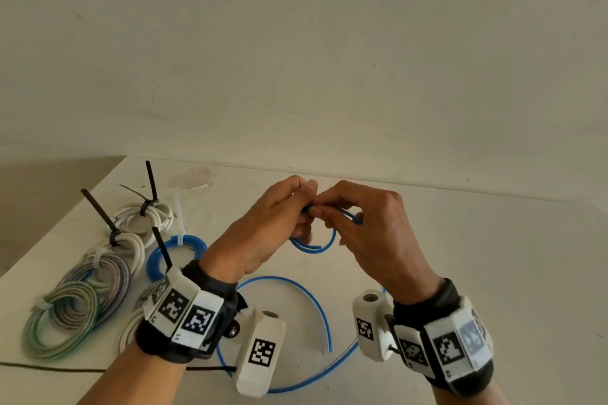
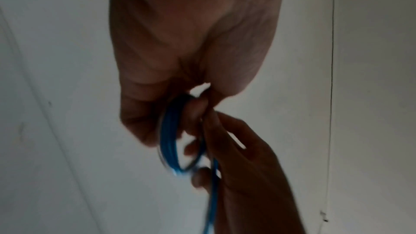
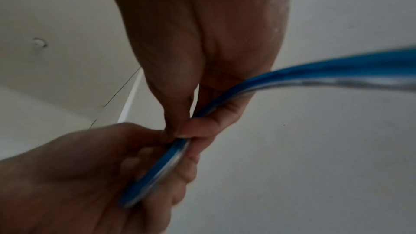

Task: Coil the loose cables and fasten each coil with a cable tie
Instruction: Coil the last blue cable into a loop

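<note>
A small coil of blue cable (image 1: 316,245) hangs between both hands above the white table (image 1: 460,240). My left hand (image 1: 289,207) pinches the top of the coil (image 2: 171,141) between thumb and curled fingers. Meeting it from the right, my right hand (image 1: 342,214) pinches the same cable (image 3: 225,102) with thumb and forefinger. The loose rest of the blue cable (image 1: 324,316) trails down in wide loops onto the table between my wrists. Both wrist views are blurred and dim.
Finished coils lie at the left of the table: a blue one (image 1: 177,246) with a white tie, white ones (image 1: 144,217) with black ties (image 1: 98,210) sticking up, and multicoloured ones (image 1: 75,302). A thin black cord (image 1: 49,368) runs along the near edge. A pale wall stands behind.
</note>
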A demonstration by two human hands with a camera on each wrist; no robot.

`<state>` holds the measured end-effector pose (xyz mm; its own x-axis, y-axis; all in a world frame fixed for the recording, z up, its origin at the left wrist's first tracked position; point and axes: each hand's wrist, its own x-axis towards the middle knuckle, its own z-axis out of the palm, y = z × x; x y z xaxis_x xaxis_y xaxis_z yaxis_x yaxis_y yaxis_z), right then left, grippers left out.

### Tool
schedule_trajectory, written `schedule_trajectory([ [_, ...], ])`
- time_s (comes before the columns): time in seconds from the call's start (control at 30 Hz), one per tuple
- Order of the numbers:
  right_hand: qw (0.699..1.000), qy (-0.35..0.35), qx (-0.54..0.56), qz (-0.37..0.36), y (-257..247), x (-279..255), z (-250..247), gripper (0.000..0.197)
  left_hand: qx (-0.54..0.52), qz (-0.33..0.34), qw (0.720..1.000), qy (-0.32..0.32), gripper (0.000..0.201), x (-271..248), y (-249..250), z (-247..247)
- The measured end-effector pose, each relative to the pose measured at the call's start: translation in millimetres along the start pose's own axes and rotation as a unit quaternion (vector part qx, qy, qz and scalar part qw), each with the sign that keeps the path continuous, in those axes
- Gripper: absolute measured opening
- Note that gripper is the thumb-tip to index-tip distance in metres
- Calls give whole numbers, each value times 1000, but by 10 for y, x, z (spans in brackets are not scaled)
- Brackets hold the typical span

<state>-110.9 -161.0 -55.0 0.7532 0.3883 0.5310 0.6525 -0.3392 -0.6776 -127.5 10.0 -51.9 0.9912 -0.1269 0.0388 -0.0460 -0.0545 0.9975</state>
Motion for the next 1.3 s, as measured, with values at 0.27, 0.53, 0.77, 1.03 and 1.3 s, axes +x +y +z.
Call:
schedule_trajectory([
  [0.27, 964, 135, 210, 94, -188, -19, 141, 3, -46, 157, 966, 202, 23, 41, 40, -36],
  [0.53, 965, 156, 196, 76, -131, -4, 184, 12, -176, 120, 970, 121, 31, 50, 59, 18],
  [0.77, 987, 61, 132, 64, -55, -2, 16, 16, 98, 99, 990, 7, 44, -21, 51, -26],
  [1.03, 933, 183, 301, 78, -186, -12, 270, 14, -53, 166, 977, 121, 43, -9, 74, 68],
  [1.3, 920, 220, 314, 82, -131, -22, 376, 17, -120, 162, 968, 150, 46, 30, -5, 151],
])
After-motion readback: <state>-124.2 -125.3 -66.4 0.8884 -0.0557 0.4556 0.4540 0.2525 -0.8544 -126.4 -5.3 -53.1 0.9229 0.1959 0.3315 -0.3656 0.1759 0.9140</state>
